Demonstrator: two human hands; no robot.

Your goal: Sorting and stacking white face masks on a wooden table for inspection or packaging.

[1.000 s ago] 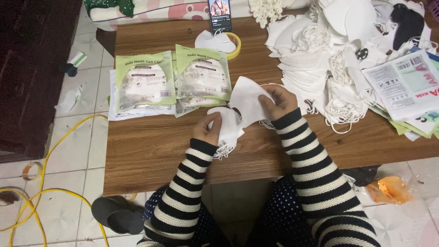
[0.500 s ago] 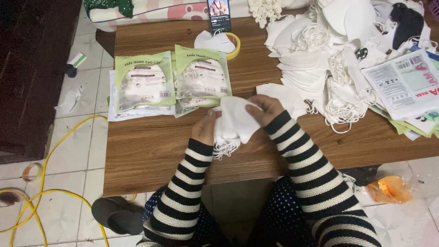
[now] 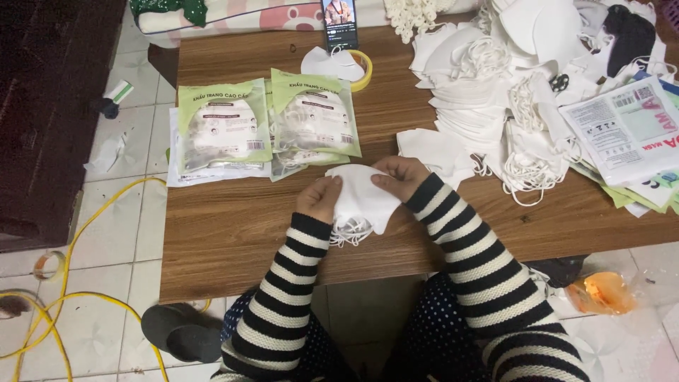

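Lying at the left of the wooden table [image 3: 233,240] are two green-topped mask packets [image 3: 223,131]. A small stack of white face masks [image 3: 361,198] is gripped at the table's near middle between the left hand [image 3: 320,199] and right hand [image 3: 399,177]. Loose white masks [image 3: 488,92] are heaped at the right.

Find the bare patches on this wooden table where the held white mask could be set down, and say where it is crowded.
Bare wood lies along the table's near edge, below the green mask packets and left of the left hand, and right of the right hand below the loose mask heap. The far right side is crowded.
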